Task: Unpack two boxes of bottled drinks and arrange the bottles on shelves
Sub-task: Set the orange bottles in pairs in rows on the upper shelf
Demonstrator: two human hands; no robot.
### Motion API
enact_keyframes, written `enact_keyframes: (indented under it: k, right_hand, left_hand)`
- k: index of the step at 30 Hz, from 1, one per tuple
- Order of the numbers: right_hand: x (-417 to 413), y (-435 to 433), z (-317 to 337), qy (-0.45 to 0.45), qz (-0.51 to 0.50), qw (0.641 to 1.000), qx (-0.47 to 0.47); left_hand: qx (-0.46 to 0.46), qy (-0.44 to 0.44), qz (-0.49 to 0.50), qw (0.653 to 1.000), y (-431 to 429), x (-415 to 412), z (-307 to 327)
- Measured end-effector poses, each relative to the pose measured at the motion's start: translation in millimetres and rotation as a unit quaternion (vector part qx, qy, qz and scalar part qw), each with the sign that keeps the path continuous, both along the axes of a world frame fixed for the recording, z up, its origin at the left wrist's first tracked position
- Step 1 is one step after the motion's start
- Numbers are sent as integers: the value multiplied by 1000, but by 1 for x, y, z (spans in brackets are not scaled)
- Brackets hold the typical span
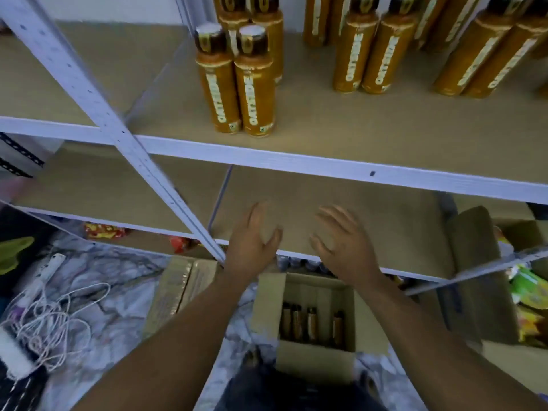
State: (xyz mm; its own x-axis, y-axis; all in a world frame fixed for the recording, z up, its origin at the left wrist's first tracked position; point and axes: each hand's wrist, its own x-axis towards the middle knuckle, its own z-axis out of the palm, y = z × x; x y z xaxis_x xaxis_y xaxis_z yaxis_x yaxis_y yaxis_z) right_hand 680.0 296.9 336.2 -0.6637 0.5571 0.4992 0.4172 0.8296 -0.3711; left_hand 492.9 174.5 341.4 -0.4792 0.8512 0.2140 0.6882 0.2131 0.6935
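Observation:
Several amber drink bottles [237, 84] with dark caps stand in pairs on the upper shelf [326, 161]; more pairs stand further right [370, 57]. An open cardboard box [317, 360] sits on the floor below, with several bottles [311, 324] upright inside. My left hand [252, 244] and my right hand [344, 244] hover empty, fingers relaxed, above the box and in front of the bare lower shelf [385, 232].
A white slanted upright [118, 134] of the rack crosses the left side. A second open box [480, 277] stands at the right beside bright snack packets [530, 292]. A flattened box [178, 292], a power strip and tangled white cable [53, 315] lie on the floor.

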Motion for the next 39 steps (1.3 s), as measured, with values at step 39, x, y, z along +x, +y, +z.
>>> enact_keyframes:
  k: [39]
  right_hand:
    - [122,-19,-709,-72,-163,651,-738]
  left_hand:
    - [-334,-354,63,871,21,132,-720]
